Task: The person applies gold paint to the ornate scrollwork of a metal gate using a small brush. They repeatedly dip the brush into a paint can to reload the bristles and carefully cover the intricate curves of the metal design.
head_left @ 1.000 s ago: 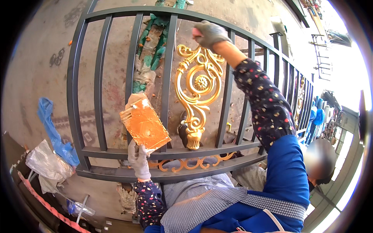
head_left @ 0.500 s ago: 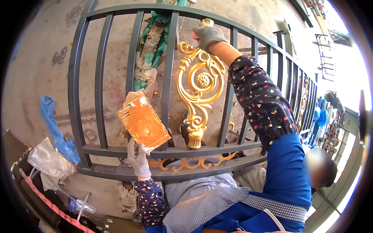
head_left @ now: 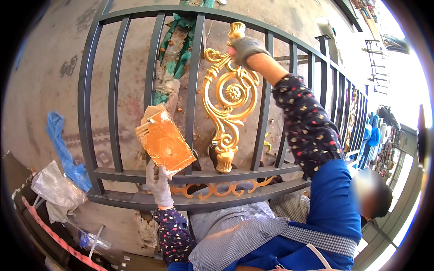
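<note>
My left hand, in a pale grey glove, grips the lower edge of a worn rectangular slab. Its face is smeared orange, and its upper corner is torn and tan. My right hand, in a dark grey glove, is closed at the upper neck of a gold scroll ornament, just below its flared top cap. Something pinkish shows at those fingertips; whether it is a held thing or a bare finger I cannot tell. The ornament stands between upright bars of a dark grey metal railing panel.
Copper-coloured scrollwork runs between the panel's lower rails. Left lie a blue plastic strip and a clear plastic bag. A support wrapped in green material shows beneath the bars. Another person's head is at the right.
My right hand has moved down from the ornament's top cap to the neck below, uncovering the cap. My left hand still holds the slab in nearly the same place.
</note>
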Tool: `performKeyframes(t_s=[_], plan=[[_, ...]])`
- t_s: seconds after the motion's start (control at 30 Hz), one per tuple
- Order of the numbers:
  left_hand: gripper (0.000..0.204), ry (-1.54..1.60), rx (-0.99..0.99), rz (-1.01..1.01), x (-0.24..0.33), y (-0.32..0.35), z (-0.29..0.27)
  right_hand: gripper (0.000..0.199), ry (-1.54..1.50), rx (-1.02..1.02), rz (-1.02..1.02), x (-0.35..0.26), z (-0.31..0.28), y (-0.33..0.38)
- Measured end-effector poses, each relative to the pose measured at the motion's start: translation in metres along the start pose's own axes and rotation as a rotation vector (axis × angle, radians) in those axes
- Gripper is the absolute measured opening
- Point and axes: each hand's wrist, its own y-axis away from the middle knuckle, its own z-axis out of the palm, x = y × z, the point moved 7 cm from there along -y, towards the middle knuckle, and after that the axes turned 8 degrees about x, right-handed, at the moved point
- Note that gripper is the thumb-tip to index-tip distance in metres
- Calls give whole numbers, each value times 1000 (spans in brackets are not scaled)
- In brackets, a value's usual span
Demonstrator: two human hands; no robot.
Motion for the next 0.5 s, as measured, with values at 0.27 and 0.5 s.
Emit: performKeyframes(t_s=[0.27, 0.5], plan=[[39, 14, -8, 25, 8, 0, 7, 20, -253, 283, -38, 5, -7, 30], [37, 20, -20, 1, 7, 2, 5, 23, -227, 358, 97, 70, -17, 49]])
